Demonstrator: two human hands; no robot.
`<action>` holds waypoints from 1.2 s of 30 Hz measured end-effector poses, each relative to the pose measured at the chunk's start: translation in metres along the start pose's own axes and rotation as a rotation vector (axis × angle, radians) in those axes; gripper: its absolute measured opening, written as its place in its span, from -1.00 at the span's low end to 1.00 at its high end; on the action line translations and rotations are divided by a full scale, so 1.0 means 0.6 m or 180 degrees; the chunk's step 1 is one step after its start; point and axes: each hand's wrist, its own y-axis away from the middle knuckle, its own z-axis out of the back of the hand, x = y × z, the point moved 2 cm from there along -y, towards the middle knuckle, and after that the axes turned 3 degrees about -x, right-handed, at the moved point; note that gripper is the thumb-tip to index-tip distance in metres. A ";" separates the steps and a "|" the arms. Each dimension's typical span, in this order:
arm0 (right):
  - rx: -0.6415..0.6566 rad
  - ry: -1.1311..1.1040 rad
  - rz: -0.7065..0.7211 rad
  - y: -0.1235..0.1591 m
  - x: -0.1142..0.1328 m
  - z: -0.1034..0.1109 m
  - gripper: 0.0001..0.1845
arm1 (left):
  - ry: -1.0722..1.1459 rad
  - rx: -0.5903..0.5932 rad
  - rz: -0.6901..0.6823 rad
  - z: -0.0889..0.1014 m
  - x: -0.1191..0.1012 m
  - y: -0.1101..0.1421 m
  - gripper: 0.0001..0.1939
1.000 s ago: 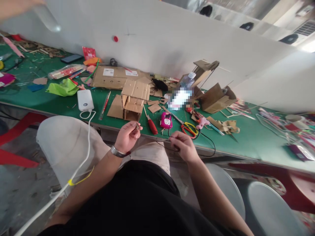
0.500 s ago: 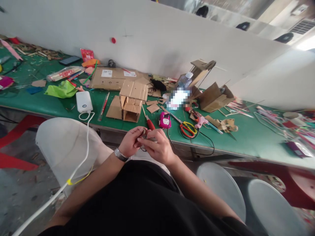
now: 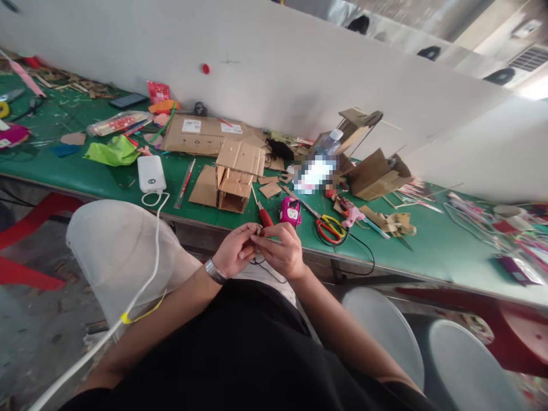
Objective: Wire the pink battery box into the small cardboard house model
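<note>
My left hand (image 3: 233,251) and my right hand (image 3: 280,254) meet over my lap, just below the front edge of the green table (image 3: 428,251). Both are pinched together on a small object and a thin black wire (image 3: 269,271) that loops down beneath them; the small object is too tiny to name. A watch sits on my left wrist. Just beyond my hands on the table lie a red-handled tool (image 3: 264,216) and a pink device (image 3: 290,211).
A cardboard house model (image 3: 234,180), flat cardboard box (image 3: 201,134), white power bank (image 3: 151,173) with its white cable (image 3: 145,285), scissors (image 3: 330,228), a pink glue gun (image 3: 351,214) and scraps litter the table. White stools (image 3: 124,251) stand left and right of me. A white wall backs the table.
A second ago my hands were apart, the right pulling the wire out to the right. They have since come together and stay pinched at the same spot.
</note>
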 end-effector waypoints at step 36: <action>-0.0438 -0.1676 -0.2512 -0.031 0.036 0.000 -0.84 | -0.1503 -0.0167 -0.1516 0.018 0.001 -0.004 -0.68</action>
